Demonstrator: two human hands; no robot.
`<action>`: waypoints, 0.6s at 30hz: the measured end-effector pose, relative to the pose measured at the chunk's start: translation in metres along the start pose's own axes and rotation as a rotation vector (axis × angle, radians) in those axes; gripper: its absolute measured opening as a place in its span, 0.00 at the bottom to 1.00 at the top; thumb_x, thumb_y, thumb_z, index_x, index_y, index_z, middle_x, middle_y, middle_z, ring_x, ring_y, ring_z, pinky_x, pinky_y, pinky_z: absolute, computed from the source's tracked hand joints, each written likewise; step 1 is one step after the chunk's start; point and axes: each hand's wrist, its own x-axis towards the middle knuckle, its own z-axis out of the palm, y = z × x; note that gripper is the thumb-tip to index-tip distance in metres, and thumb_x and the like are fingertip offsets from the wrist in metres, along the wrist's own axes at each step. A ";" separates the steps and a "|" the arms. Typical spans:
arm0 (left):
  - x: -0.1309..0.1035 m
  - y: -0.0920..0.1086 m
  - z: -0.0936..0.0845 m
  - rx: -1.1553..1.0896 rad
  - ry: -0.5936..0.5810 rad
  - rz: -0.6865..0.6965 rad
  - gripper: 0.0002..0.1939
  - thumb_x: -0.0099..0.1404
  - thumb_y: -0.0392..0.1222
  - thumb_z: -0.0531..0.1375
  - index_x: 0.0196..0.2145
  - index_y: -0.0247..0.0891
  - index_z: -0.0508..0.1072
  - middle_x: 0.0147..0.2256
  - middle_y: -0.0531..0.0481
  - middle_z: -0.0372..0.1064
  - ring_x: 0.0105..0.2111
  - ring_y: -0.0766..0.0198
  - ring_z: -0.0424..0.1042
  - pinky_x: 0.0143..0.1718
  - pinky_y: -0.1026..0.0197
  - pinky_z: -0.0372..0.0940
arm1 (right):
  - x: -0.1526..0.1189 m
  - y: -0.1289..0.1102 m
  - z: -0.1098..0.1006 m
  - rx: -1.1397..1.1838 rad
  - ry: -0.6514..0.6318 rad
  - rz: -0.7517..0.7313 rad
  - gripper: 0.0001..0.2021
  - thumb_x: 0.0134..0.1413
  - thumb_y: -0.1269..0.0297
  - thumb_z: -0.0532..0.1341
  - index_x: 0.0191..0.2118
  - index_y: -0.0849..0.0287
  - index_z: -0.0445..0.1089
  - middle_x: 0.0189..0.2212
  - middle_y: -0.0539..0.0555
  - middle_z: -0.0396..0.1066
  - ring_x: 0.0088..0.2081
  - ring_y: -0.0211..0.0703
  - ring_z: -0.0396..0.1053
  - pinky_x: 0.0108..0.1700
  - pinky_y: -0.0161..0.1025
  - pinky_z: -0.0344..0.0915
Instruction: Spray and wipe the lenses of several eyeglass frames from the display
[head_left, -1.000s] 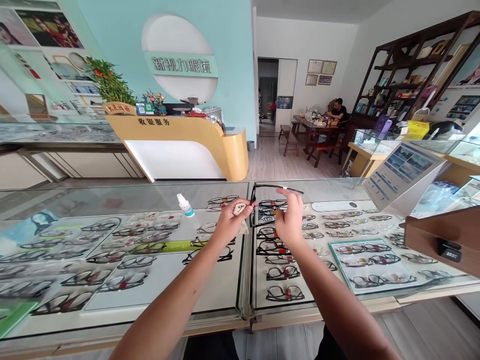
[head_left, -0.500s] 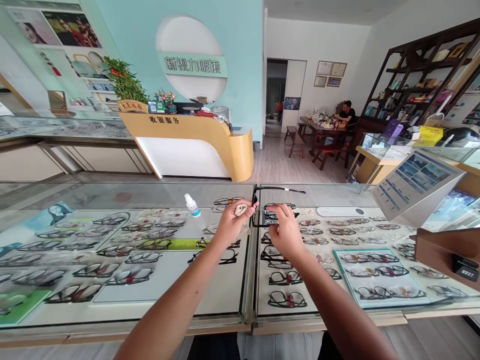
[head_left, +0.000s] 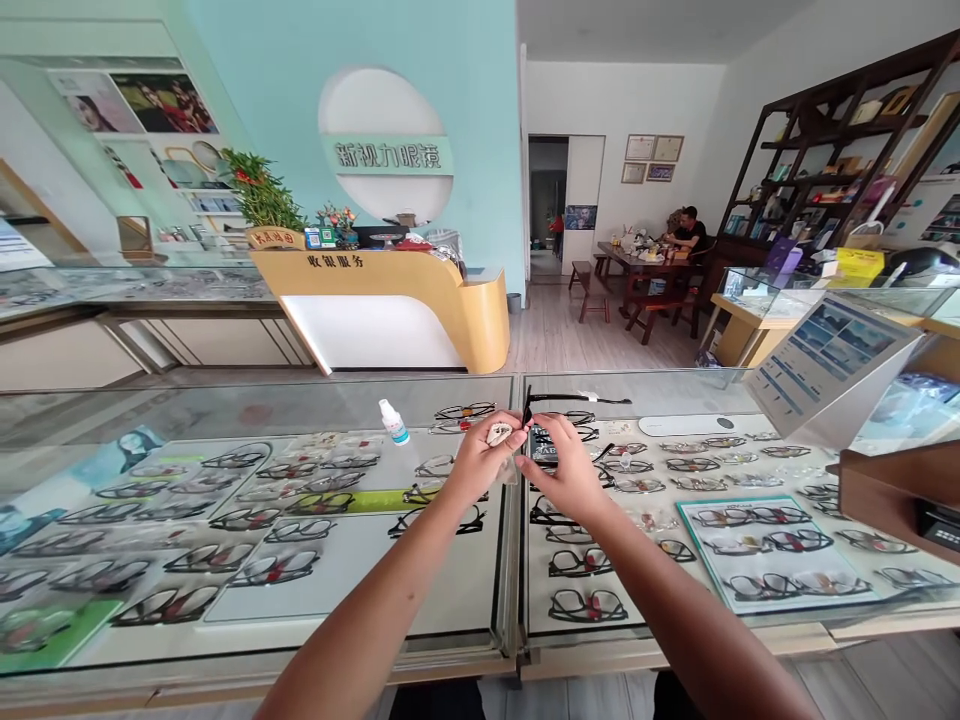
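Observation:
A pair of black eyeglasses is held above the glass counter, its front edge-on and its temples pointing right. My left hand is closed, pinching the frame between thumb and fingertips, with a crumpled pale cloth bunched in it. My right hand is curled at the same eyeglasses, fingers by the lens side and thumb lower down; its exact contact is partly hidden. Behind it shows a dark card with white lettering. A white dropper bottle with a blue band stands on the glass, left of my hands.
Rows of spectacles lie inside the glass display counter. A tilted display board and a brown box are on the right. Beyond stand a reception desk and a person seated at a table.
My right hand has shifted left toward the left fingertips, thumb and fingers spreading wider. The eyeglasses have turned slightly, and the whole view has shifted a little.

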 end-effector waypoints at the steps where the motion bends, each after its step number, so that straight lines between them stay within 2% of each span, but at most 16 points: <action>1: 0.000 0.001 0.001 0.001 -0.006 0.021 0.24 0.66 0.67 0.74 0.34 0.42 0.80 0.47 0.43 0.79 0.50 0.51 0.79 0.57 0.50 0.72 | 0.001 -0.001 0.000 -0.003 0.005 -0.021 0.21 0.71 0.62 0.68 0.66 0.51 0.71 0.59 0.63 0.78 0.62 0.61 0.77 0.65 0.61 0.76; 4: -0.001 0.005 0.006 0.027 0.001 0.058 0.25 0.64 0.68 0.74 0.33 0.42 0.82 0.51 0.39 0.78 0.58 0.45 0.77 0.63 0.44 0.71 | 0.002 -0.002 -0.002 -0.012 0.005 -0.082 0.16 0.74 0.61 0.67 0.63 0.52 0.73 0.56 0.63 0.80 0.58 0.60 0.79 0.61 0.58 0.78; 8: -0.004 0.014 0.009 0.027 -0.031 0.067 0.22 0.64 0.65 0.75 0.36 0.43 0.84 0.57 0.37 0.79 0.62 0.43 0.77 0.67 0.42 0.69 | 0.003 -0.001 -0.006 -0.046 -0.011 -0.137 0.12 0.77 0.60 0.64 0.60 0.51 0.75 0.55 0.62 0.81 0.57 0.59 0.79 0.60 0.57 0.78; 10: -0.003 0.019 0.003 0.024 -0.034 0.054 0.20 0.63 0.62 0.76 0.43 0.44 0.87 0.58 0.40 0.79 0.60 0.45 0.78 0.63 0.45 0.72 | 0.003 -0.002 -0.010 -0.065 0.005 -0.119 0.13 0.78 0.59 0.63 0.62 0.51 0.75 0.55 0.62 0.80 0.58 0.60 0.78 0.60 0.58 0.78; 11: -0.001 0.020 -0.004 0.023 -0.016 0.023 0.21 0.63 0.60 0.75 0.47 0.45 0.87 0.56 0.41 0.80 0.55 0.48 0.79 0.56 0.49 0.74 | 0.003 -0.002 -0.012 -0.071 0.016 -0.102 0.14 0.79 0.58 0.63 0.63 0.51 0.75 0.56 0.63 0.80 0.59 0.60 0.78 0.61 0.58 0.77; 12: 0.003 0.021 -0.014 0.021 0.023 -0.018 0.22 0.64 0.59 0.75 0.51 0.47 0.86 0.53 0.43 0.80 0.49 0.52 0.79 0.48 0.53 0.74 | 0.003 -0.003 -0.014 -0.077 0.028 -0.084 0.15 0.80 0.57 0.61 0.65 0.51 0.74 0.57 0.63 0.80 0.60 0.60 0.77 0.63 0.59 0.76; 14: 0.012 0.018 -0.042 0.005 0.167 -0.112 0.21 0.66 0.56 0.72 0.52 0.47 0.84 0.41 0.49 0.78 0.33 0.59 0.73 0.32 0.59 0.66 | 0.004 -0.004 -0.018 -0.091 0.045 -0.050 0.17 0.81 0.55 0.59 0.67 0.50 0.74 0.58 0.63 0.79 0.61 0.60 0.77 0.64 0.59 0.75; 16: 0.022 0.011 -0.079 0.010 0.403 -0.078 0.15 0.63 0.51 0.69 0.45 0.44 0.80 0.35 0.51 0.72 0.28 0.62 0.65 0.28 0.60 0.60 | 0.004 -0.004 -0.022 -0.117 0.057 -0.033 0.18 0.82 0.54 0.58 0.67 0.51 0.74 0.57 0.63 0.79 0.58 0.61 0.76 0.62 0.59 0.75; 18: 0.027 0.000 -0.118 0.106 0.654 -0.037 0.09 0.66 0.49 0.64 0.40 0.44 0.73 0.32 0.53 0.65 0.27 0.61 0.62 0.29 0.60 0.59 | 0.004 -0.003 -0.025 -0.149 0.066 -0.036 0.18 0.81 0.53 0.58 0.66 0.52 0.74 0.56 0.63 0.79 0.55 0.62 0.76 0.60 0.60 0.74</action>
